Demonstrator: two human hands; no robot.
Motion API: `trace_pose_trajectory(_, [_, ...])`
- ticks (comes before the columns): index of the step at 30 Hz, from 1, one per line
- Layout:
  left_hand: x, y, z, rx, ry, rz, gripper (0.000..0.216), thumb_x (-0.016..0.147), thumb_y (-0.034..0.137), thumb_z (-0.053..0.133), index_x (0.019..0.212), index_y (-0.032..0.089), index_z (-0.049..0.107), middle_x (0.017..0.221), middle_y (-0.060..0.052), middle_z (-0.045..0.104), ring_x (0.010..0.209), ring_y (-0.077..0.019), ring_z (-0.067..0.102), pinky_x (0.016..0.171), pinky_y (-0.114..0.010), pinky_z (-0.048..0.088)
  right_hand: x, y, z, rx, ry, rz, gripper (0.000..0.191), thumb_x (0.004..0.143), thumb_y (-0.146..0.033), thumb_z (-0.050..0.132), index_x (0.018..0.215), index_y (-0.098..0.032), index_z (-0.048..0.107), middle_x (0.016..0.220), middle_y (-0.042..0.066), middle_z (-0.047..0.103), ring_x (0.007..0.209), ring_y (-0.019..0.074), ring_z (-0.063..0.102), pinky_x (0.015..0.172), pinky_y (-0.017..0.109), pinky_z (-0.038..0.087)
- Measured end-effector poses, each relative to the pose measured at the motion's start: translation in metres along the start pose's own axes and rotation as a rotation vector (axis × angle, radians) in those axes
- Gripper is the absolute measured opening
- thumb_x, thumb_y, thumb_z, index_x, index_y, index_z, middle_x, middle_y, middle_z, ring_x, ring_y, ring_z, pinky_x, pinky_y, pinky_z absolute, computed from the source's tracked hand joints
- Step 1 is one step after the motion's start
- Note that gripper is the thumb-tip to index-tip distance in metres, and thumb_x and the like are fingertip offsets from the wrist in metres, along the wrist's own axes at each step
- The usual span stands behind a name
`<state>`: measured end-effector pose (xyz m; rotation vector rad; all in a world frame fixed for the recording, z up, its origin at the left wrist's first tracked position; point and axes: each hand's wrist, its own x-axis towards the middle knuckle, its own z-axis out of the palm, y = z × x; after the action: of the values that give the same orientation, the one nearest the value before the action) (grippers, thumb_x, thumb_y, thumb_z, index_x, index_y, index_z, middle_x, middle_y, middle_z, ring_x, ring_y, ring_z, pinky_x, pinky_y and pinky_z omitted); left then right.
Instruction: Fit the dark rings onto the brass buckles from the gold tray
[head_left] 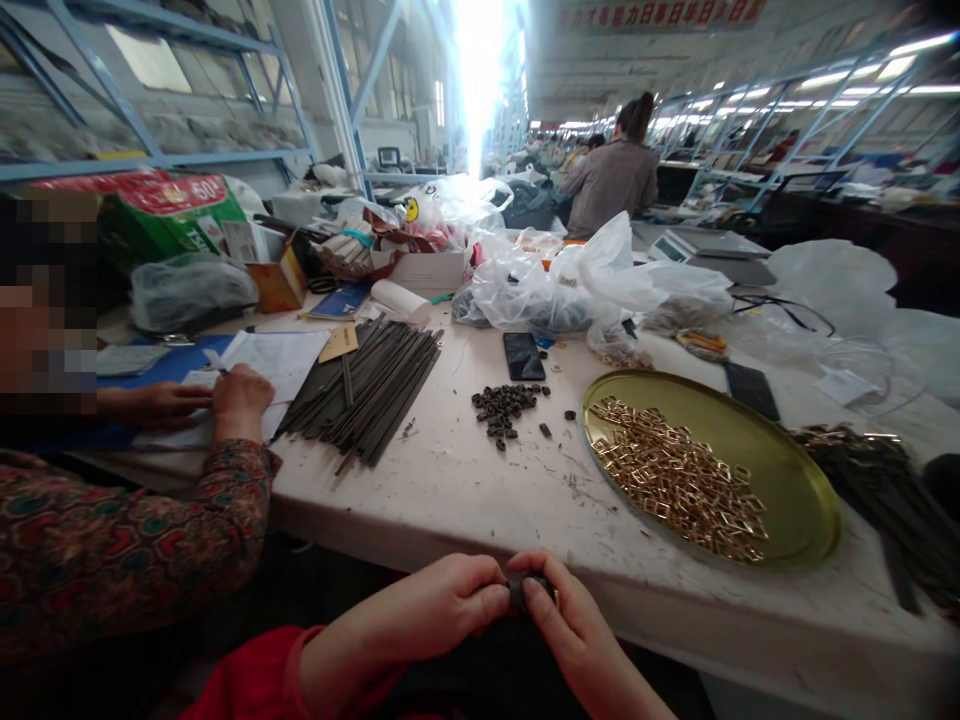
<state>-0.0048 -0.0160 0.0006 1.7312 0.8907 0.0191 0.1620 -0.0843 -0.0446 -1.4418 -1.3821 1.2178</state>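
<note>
In front of the table's near edge, my left hand (454, 600) and my right hand (564, 612) meet, fingertips pinching a short dark strap (516, 592). Both hands are closed on it. A small gold glint shows by the right fingers, and most of the strap is hidden by them. Beyond the hands lies a pile of small dark strap loops (504, 408). Left of that pile, long dark strips (375, 395) are heaped. To the right, many gold square buckles (682, 485) lie in a round golden tray (787, 480).
A co-worker's hand (244, 392) holds a pen over papers (270, 360) at left. A phone (524, 356) lies behind the loops. Plastic bags (540, 285) crowd the table's back. Dark straps with buckles (874, 480) lie right of the tray. Another person (615, 180) is farther off.
</note>
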Motion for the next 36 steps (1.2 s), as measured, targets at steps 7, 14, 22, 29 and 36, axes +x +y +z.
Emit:
trace_pose_trajectory(7, [0.003,0.005,0.004,0.155,0.038,0.07,0.027,0.086,0.031,0.038,0.082,0.017,0.06,0.071,0.0,0.056,0.063,-0.0133,0.047,0.057,-0.02,0.034,-0.002,-0.003,-0.005,-0.029,-0.074,-0.037,0.026,0.09,-0.035,0.037,0.103,-0.022,0.055,0.103,0.006,0.061,0.1,0.0196,0.055,0.088,0.031,0.043])
trace_pose_trajectory(14, [0.007,0.002,0.005,0.21,0.015,0.095,0.032,0.087,0.034,0.036,0.087,0.017,0.062,0.081,-0.005,0.064,0.07,-0.0173,0.055,0.063,-0.023,0.037,-0.006,0.008,-0.003,0.021,-0.019,0.013,0.028,0.09,-0.038,0.035,0.103,-0.023,0.054,0.098,0.005,0.062,0.094,0.0194,0.057,0.084,0.031,0.045])
trace_pose_trajectory(22, [0.006,0.005,-0.005,0.034,-0.123,0.052,0.032,0.087,0.035,0.036,0.085,0.017,0.062,0.064,0.002,0.051,0.057,-0.0105,0.046,0.052,-0.017,0.034,-0.004,-0.004,-0.006,-0.075,-0.053,-0.074,0.027,0.09,-0.033,0.036,0.106,-0.022,0.054,0.104,0.007,0.063,0.1,0.0201,0.057,0.087,0.032,0.045])
trace_pose_trajectory(29, [0.005,0.004,0.002,0.15,-0.019,0.078,0.026,0.083,0.03,0.041,0.073,0.017,0.061,0.062,0.002,0.054,0.057,-0.0113,0.046,0.052,-0.019,0.031,0.0,-0.004,-0.011,-0.18,-0.085,-0.064,0.029,0.086,-0.025,0.041,0.111,-0.022,0.056,0.11,0.008,0.063,0.102,0.0222,0.057,0.09,0.037,0.045])
trace_pose_trajectory(36, [0.009,-0.003,0.01,0.123,-0.014,0.074,0.029,0.084,0.03,0.037,0.075,0.016,0.062,0.063,0.002,0.054,0.056,-0.0111,0.045,0.051,-0.019,0.03,-0.003,-0.001,-0.011,-0.144,-0.091,-0.062,0.03,0.088,-0.028,0.038,0.113,-0.022,0.055,0.114,0.008,0.061,0.106,0.0215,0.055,0.093,0.037,0.042])
